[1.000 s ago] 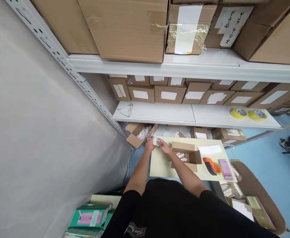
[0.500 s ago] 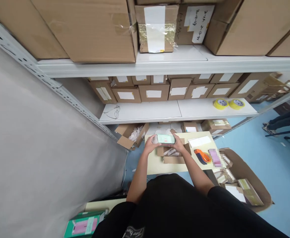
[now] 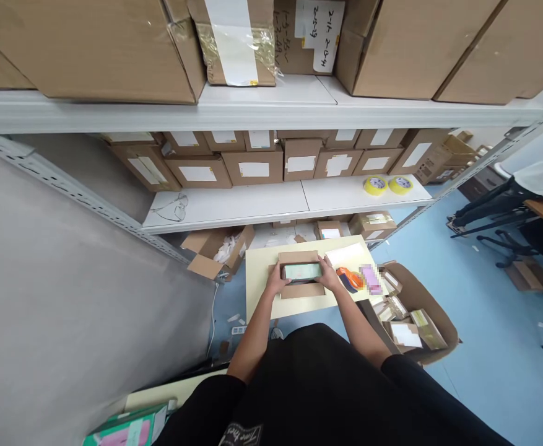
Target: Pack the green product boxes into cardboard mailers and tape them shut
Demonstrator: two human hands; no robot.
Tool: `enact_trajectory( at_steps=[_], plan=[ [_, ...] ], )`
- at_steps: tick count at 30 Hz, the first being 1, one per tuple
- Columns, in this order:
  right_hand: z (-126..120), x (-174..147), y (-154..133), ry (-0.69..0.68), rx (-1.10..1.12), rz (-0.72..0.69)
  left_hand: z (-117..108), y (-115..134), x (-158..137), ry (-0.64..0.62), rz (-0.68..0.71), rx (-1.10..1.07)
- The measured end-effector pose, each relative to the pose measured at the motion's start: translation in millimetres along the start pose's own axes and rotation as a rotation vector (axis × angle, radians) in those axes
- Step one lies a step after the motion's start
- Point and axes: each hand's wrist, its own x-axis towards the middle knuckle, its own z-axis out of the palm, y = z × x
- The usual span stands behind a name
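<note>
On the small cream table (image 3: 258, 291) stands a cardboard box (image 3: 301, 291) with its flaps spread open. A flat box with a pale green top (image 3: 303, 271) lies level within its opening. My left hand (image 3: 275, 282) grips the left end of this green-topped box, and my right hand (image 3: 329, 275) grips the right end. Some fingers are hidden by the flaps. Close to my right hand lie an orange tape dispenser (image 3: 349, 279) and a white sheet (image 3: 345, 254). A pixelated pink item (image 3: 370, 279) rests at the table's right edge.
A metal rack with a white shelf (image 3: 252, 207) holds cartons, glasses (image 3: 177, 207) and yellow tape rolls (image 3: 376, 185). Left of the table sits an open carton (image 3: 206, 267); right, a big carton (image 3: 438, 310) full of small boxes. Another person (image 3: 480, 201) is at far right.
Both hands have lowered the green-topped box from above the cardboard box into its opening. The white items seen inside before are now covered. My view has shifted right.
</note>
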Motion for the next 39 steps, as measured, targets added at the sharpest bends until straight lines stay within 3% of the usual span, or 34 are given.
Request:
enact_trajectory(
  at_steps=[8,13,16,21,26,29,34,39],
  plan=[
    [-0.7,-14.0,10.1,0.055,0.021,-0.081,20.8,-24.5,-20.5,-0.081,-0.057,0.242],
    [5.0,-20.3,10.8,0.069,0.074,-0.14,41.7,-28.3,-26.0,0.003,0.036,0.334],
    [6.8,-27.3,9.0,0.066,0.1,-0.159,47.3,-22.7,-32.2,0.028,0.012,0.421],
    [-8.8,-38.7,3.9,0.037,0.097,-0.212,51.1,-10.2,-53.5,0.113,0.025,0.53],
    [-39.9,-40.2,2.3,-0.027,0.08,-0.352,76.5,-4.3,-98.9,0.286,0.017,0.518],
    [-46.2,-40.5,-0.9,-0.094,0.084,-0.422,95.6,0.1,-134.1,0.425,-0.012,0.476],
    [-26.2,-56.6,-10.8,-0.238,0.106,-0.557,120.6,2.6,-199.8,0.572,-0.042,0.416],
    [-2.4,-96.6,-11.5,-0.426,0.112,-0.674,156.8,4.6,-269.2,0.713,-0.145,0.357]
  ],
)
